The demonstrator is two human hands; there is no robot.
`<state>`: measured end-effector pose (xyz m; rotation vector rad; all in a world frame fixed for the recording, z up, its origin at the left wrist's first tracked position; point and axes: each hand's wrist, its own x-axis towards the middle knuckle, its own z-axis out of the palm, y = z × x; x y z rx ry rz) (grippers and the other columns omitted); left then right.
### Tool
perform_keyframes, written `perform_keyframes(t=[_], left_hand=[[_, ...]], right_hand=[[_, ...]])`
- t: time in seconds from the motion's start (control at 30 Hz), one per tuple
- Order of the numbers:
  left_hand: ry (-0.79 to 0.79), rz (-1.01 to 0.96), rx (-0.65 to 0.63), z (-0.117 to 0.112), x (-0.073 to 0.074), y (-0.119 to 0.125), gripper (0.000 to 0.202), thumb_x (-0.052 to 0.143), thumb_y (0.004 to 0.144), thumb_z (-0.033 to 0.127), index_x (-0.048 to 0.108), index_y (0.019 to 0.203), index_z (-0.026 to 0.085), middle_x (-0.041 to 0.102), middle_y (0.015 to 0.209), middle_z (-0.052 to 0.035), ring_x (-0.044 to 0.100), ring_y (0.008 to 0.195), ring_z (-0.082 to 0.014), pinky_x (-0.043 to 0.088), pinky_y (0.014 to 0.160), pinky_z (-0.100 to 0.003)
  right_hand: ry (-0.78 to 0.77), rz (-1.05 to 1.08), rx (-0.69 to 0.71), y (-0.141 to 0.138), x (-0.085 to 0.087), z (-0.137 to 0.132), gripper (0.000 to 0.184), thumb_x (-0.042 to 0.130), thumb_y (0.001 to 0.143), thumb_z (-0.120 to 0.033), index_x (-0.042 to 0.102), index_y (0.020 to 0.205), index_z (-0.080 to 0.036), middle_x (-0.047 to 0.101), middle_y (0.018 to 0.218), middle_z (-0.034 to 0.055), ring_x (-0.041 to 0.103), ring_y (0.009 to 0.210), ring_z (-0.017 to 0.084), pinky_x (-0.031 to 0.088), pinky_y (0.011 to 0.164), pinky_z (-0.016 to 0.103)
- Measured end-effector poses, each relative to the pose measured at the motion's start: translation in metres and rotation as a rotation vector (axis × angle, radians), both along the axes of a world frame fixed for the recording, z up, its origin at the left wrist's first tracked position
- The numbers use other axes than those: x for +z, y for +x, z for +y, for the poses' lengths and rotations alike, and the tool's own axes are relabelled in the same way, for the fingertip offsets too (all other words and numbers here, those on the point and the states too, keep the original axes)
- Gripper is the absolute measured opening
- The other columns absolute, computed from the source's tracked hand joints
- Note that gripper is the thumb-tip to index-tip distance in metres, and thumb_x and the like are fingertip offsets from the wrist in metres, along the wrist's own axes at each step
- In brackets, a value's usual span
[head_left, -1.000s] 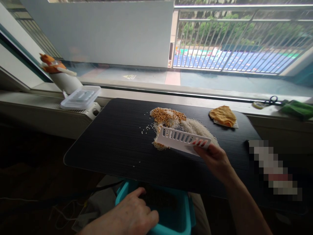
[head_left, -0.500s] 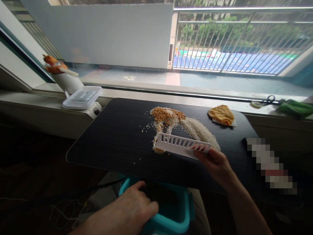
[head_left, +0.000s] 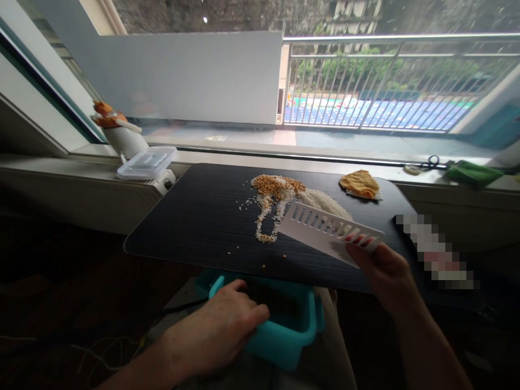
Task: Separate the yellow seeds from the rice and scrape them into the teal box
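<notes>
across our black, streaky table (head_left: 182, 222), stray beans (head_left: 264, 266) could roll past the six o'clock edge if jolted; the teal tub (head_left: 280, 349) there could tip if our left hand (head_left: 233, 309), over its nine o'clock side, its grip unclear to us, leans; our right hand (head_left: 388, 271) pinches a thin, slotted pale strip (head_left: 314, 238), at six o'clock from the grainy rice heap (head_left: 327, 202), smooth, round tan beans (head_left: 268, 184) at its ten

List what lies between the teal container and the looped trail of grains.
In the head view: two stray yellowish kernels on the dark tabletop, plus two white grains farther left.
</notes>
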<state>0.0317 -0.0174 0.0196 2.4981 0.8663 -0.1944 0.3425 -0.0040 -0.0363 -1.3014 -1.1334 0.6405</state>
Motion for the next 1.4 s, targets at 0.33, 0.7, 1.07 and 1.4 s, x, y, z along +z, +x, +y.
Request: perform_keyframes(t=[0.33,0.7,1.07,1.4], left_hand=[[0.09,0.015,-0.021,0.001,-0.006,-0.009,0.013,0.057,0.088,0.011,0.056,0.082,0.022,0.066,0.077,0.0027,0.063,0.079,-0.0188,0.044,0.091,-0.031],[0.241,0.115,0.052,0.007,-0.015,-0.007,0.007,0.061,0.089,0.016,0.06,0.089,0.023,0.071,0.085,0.0015,0.067,0.086,-0.0215,0.046,0.081,-0.028],[0.321,0.114,0.057,0.003,-0.011,-0.006,0.008,0.062,0.087,0.018,0.059,0.089,0.024,0.073,0.086,0.0016,0.069,0.087,-0.0215,0.047,0.086,-0.03],[0.319,0.099,0.047,0.004,-0.012,-0.006,0.008,0.063,0.088,0.018,0.059,0.091,0.024,0.073,0.088,0.0011,0.069,0.09,-0.0214,0.047,0.085,-0.029]], right_hand=[[-0.046,-0.007,0.057,0.009,-0.006,-0.051,0.023,0.083,0.073,-0.046,0.077,0.085,-0.027,0.077,0.088,0.0038,0.073,0.083,0.021,0.062,0.074,0.029],[0.041,0.148,-0.147,-0.025,-0.01,0.024,0.04,0.081,0.066,-0.049,0.069,0.092,-0.021,0.07,0.079,-0.0006,0.063,0.069,0.016,0.052,0.069,0.03],[0.077,0.19,-0.099,-0.026,-0.02,0.028,0.043,0.078,0.066,-0.051,0.066,0.094,-0.021,0.071,0.079,-0.0004,0.064,0.071,0.018,0.052,0.069,0.032],[0.058,0.205,-0.086,-0.03,-0.012,0.023,0.041,0.079,0.064,-0.05,0.066,0.091,-0.022,0.074,0.082,0.0009,0.067,0.075,0.02,0.055,0.071,0.034]])
